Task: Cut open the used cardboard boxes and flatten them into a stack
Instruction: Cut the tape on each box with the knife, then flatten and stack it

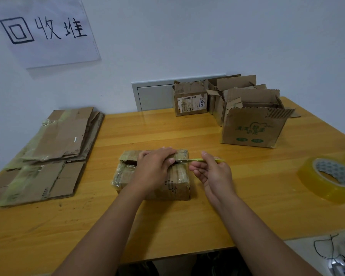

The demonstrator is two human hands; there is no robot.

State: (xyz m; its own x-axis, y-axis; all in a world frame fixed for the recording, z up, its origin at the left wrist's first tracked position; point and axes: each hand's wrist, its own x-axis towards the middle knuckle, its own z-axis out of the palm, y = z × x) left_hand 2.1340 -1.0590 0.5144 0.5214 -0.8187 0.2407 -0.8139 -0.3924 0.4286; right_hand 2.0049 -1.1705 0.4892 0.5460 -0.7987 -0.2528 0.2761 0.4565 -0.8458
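Left hand: palm down, fingers spread flat, pressing the top of the taped box at frame centre on the desk; forearm enters from the lower left.
Right hand: fingers curled round the yellow-handled knife, just right of the box; blade lies level, tip at the box's top seam beside the left thumb. Blade edge hard to make out.
Flattened cardboard stack: left of frame, lower edge cut off.
Open boxes: green-printed box at right, labelled box behind it, others partly hidden between.
Tape roll: right edge, partly cut off.
Paper sign: wall, upper left.
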